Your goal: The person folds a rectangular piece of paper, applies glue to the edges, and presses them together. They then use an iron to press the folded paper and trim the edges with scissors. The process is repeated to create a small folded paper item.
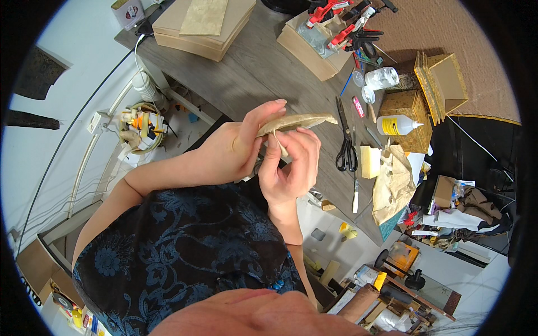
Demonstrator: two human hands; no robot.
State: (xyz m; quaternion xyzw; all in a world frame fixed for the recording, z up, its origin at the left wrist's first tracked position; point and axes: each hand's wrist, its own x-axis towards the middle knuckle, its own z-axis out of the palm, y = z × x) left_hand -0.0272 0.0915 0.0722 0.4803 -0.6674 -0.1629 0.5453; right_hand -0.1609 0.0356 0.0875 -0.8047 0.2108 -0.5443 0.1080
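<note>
Both hands hold one thin, beige-gold curved piece [298, 121], perhaps leather or fabric-covered, above the near edge of the table. My left hand [235, 145] grips its left end, thumb and fingers on either side. Beneath the piece, my right hand [290, 161] pinches a narrow folded strip [279, 145] of the same colour between thumb and fingertips. Right of the hands lie black-handled scissors [346, 147], a white-handled tool [355, 201], a pale yellow sponge-like block [370, 161] and a crumpled beige sheet [393, 185].
The grey wooden table [252, 75] bears stacked boards [201, 29], a clamped block [315, 46], a glass jar [381, 78], a white glue bottle [397, 125] and gold-edged boxes [441, 84]. A green cutting mat [391, 227] shows at the corner. A full waste basket [143, 128] stands left.
</note>
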